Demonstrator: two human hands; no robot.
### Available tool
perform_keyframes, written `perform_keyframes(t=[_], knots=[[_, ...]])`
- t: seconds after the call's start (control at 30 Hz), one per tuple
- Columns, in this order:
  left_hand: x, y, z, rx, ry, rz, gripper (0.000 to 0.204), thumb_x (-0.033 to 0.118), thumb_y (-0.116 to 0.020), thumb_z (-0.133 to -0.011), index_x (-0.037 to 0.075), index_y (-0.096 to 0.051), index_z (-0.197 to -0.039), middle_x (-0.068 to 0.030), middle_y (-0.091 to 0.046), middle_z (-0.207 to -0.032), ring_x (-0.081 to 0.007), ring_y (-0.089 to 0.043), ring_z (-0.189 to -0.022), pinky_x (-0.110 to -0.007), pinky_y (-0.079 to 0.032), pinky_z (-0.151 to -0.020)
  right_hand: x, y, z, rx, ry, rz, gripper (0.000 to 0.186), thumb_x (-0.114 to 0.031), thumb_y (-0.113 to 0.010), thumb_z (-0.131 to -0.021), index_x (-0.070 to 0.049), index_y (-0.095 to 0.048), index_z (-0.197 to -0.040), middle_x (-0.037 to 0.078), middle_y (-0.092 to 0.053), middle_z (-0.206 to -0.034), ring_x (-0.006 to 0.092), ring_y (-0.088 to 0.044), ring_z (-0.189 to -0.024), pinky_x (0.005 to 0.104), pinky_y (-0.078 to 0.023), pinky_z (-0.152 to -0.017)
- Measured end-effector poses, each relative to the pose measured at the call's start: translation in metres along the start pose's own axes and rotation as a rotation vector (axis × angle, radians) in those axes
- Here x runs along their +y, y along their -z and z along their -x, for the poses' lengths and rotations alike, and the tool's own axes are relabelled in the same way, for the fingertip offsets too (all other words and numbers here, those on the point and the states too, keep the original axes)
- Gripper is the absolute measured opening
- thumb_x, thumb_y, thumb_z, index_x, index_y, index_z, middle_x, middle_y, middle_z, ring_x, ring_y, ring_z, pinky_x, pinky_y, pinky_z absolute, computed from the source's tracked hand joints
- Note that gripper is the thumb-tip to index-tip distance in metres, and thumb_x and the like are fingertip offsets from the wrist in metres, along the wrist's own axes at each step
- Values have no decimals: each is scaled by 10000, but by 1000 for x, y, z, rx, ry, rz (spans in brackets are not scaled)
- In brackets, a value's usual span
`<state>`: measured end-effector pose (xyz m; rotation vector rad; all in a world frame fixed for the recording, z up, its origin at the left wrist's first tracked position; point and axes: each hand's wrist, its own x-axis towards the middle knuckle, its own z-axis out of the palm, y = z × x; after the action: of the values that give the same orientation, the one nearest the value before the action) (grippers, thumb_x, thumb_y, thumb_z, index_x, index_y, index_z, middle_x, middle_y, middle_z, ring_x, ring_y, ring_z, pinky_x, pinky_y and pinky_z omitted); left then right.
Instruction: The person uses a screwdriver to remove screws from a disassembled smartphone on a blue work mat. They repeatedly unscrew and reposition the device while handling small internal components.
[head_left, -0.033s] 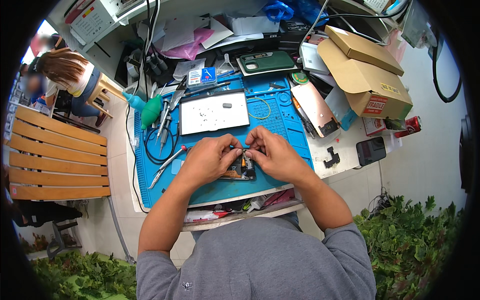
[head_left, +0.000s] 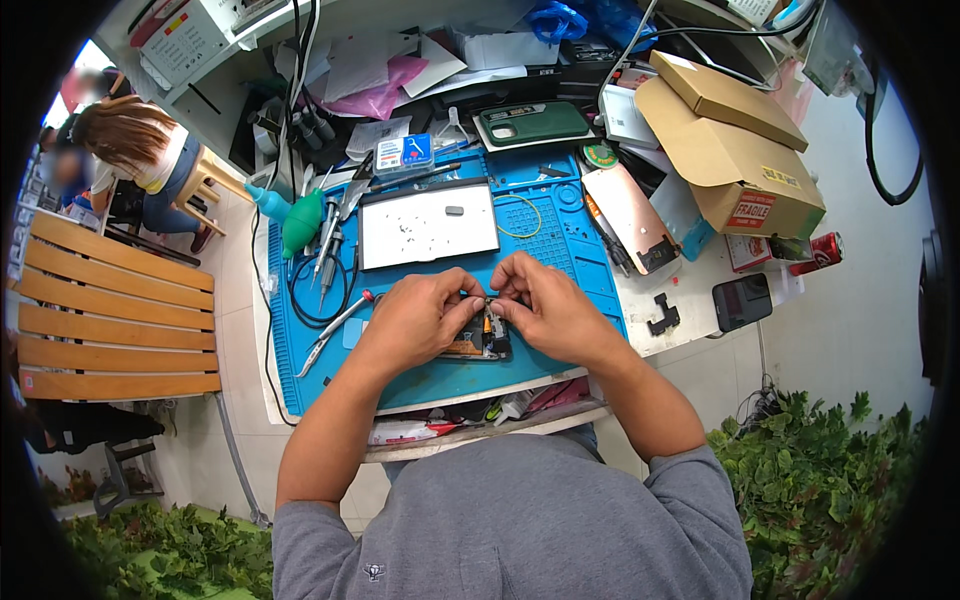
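An opened phone (head_left: 466,346) lies on the blue work mat (head_left: 430,385) close to me, its dark inside and some orange-copper flex parts showing. From the left, my left hand (head_left: 424,316) reaches over it with thumb and forefinger pinched at its far edge. My right hand (head_left: 552,318) pinches at the same spot from the other side, fingers curled. The fingertips of both nearly meet over a tiny piece that I cannot make out. Just beyond my hands is a white tray (head_left: 400,225) with several tiny screws and a small grey block on it.
Left of the tray lie a green blower bulb (head_left: 302,224), screwdrivers, tweezers and a coiled black cable. At right are a rose-gold phone housing (head_left: 628,215), a black phone (head_left: 742,302), a cardboard box (head_left: 715,160) and a red can (head_left: 826,250). A green phone case (head_left: 535,124) sits behind.
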<state>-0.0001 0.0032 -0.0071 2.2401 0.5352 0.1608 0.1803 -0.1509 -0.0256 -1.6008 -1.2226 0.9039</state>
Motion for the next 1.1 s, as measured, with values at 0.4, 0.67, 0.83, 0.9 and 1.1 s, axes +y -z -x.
perform_keyframes(t=[0.4, 0.67, 0.83, 0.9, 1.1], knots=[[3, 8, -7, -111, 75, 40, 208, 208, -818, -1049, 20, -799, -1136, -84, -701, -716, -157, -573, -620, -359, -476, -624, -4, 8, -4, -35, 135, 113, 252, 1, -795, -1025, -29, -621, -1205, 84, -719, -939, 183, -666, -812, 350, -493, -699], [-3, 11, -10, -182, 78, 134, 159, 169, -752, -1068, 10, -762, -1080, 13, -602, -707, -79, -489, -659, -319, -430, -617, -19, 8, -2, -47, -2, 74, 252, -8, -802, -1012, 2, -643, -1207, 184, -759, -1047, 330, -760, -984, 459, -582, -855], [-10, 9, -14, -225, 141, 253, 136, 140, -739, -1072, 8, -747, -1101, 72, -575, -756, -36, -473, -694, -271, -408, -625, -9, 1, 3, 35, -40, -53, 325, -66, -799, -1035, 16, -651, -1313, 157, -783, -1025, 272, -770, -931, 427, -588, -827], [-14, 7, -14, -221, 150, 303, 151, 148, -745, -1083, 2, -748, -1119, 78, -590, -782, -28, -487, -710, -258, -414, -633, -10, 1, 4, 50, -53, -34, 366, -84, -799, -1038, 22, -650, -1355, 146, -797, -1008, 270, -768, -894, 419, -589, -818], [-30, -1, -17, -209, 196, 423, 180, 157, -759, -1121, -15, -760, -1174, 48, -706, -905, -27, -585, -806, -240, -489, -706, -10, -2, 2, 56, -58, -32, 417, -57, -811, -1020, 30, -651, -1395, 122, -820, -984, 206, -765, -858, 374, -589, -777]])
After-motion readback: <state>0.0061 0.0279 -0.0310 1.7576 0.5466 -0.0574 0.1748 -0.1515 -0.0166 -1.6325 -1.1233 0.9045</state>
